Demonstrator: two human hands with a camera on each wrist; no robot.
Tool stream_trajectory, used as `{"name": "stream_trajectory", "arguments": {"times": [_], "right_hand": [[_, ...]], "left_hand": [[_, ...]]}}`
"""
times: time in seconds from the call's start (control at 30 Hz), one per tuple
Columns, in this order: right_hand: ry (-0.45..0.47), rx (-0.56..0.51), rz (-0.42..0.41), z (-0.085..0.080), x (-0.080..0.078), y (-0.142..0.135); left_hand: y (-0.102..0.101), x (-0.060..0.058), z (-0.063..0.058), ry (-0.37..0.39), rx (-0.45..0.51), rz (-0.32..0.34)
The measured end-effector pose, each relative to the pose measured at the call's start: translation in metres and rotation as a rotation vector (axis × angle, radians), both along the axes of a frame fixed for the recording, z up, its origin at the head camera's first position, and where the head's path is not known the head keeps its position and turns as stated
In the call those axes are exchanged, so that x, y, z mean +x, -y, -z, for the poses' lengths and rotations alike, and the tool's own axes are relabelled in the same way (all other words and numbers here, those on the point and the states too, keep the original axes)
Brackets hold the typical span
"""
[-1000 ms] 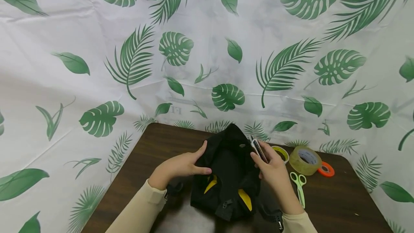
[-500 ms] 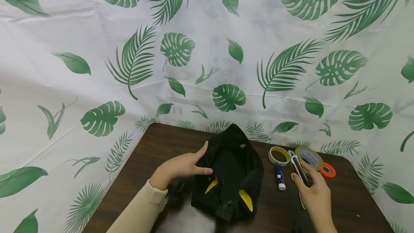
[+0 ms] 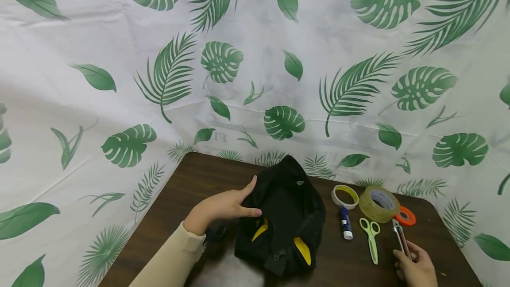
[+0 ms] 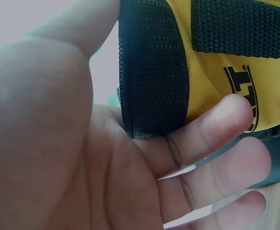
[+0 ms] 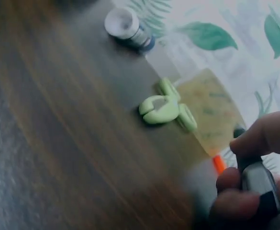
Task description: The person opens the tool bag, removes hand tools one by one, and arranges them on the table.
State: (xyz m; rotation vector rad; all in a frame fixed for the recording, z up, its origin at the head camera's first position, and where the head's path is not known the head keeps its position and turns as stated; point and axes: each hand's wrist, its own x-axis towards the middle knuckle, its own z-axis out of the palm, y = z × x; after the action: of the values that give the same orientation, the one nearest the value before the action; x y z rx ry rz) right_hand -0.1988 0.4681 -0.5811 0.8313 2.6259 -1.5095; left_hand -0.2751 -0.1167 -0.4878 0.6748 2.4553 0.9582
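An open black tool bag (image 3: 279, 227) with yellow parts stands in the middle of the table. My left hand (image 3: 221, 207) grips its left side, with the edge between thumb and fingers. The left wrist view shows black mesh (image 4: 151, 72) and yellow cloth with black lettering beside the fingers. Over at the table's right side, my right hand (image 3: 416, 267) holds a slim utility knife (image 3: 400, 236), tip pointing away from me. In the right wrist view the end of the knife (image 5: 259, 184) shows between thumb and fingers, slightly blurred.
Between bag and right hand lie a blue glue stick (image 3: 345, 223) and green scissors (image 3: 372, 242). Behind them sit a narrow tape roll (image 3: 338, 201), a wide clear tape roll (image 3: 370, 211) and an orange roll (image 3: 410, 216). A leaf-print sheet (image 3: 247, 114) hangs behind the table (image 3: 191, 180).
My right hand has carried the utility knife from the bag's right rim across to the table's right side, uncovering the glue stick and scissors. My left hand keeps its place on the bag.
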Motion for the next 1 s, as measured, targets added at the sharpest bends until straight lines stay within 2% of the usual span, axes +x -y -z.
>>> {"name": "stream_trajectory", "arguments": {"times": [0.13, 0.23, 0.37, 0.53, 0.67, 0.8, 1.0], "right_hand": [[0.07, 0.211, 0.002, -0.005, 0.006, -0.003], [0.103, 0.286, 0.016, -0.008, 0.01, -0.002], [0.099, 0.317, 0.02, -0.008, 0.015, 0.003], [0.042, 0.398, 0.04, -0.007, 0.016, 0.008], [0.071, 0.457, 0.001, -0.01, 0.016, 0.009], [0.117, 0.471, -0.03, -0.015, 0.018, 0.01], [0.113, 0.492, -0.018, -0.012, 0.019, 0.016]], "left_hand": [[0.0, 0.0, 0.001, 0.006, 0.003, 0.002], [0.0, 0.0, 0.002, 0.018, 0.005, 0.0], [0.002, 0.001, 0.004, 0.021, 0.004, 0.002], [0.005, 0.0, 0.002, 0.019, 0.019, -0.008], [0.007, 0.0, 0.001, 0.028, 0.026, -0.008], [0.008, 0.001, 0.002, 0.029, 0.021, -0.005], [0.009, -0.001, 0.003, 0.013, 0.018, -0.011]]}}
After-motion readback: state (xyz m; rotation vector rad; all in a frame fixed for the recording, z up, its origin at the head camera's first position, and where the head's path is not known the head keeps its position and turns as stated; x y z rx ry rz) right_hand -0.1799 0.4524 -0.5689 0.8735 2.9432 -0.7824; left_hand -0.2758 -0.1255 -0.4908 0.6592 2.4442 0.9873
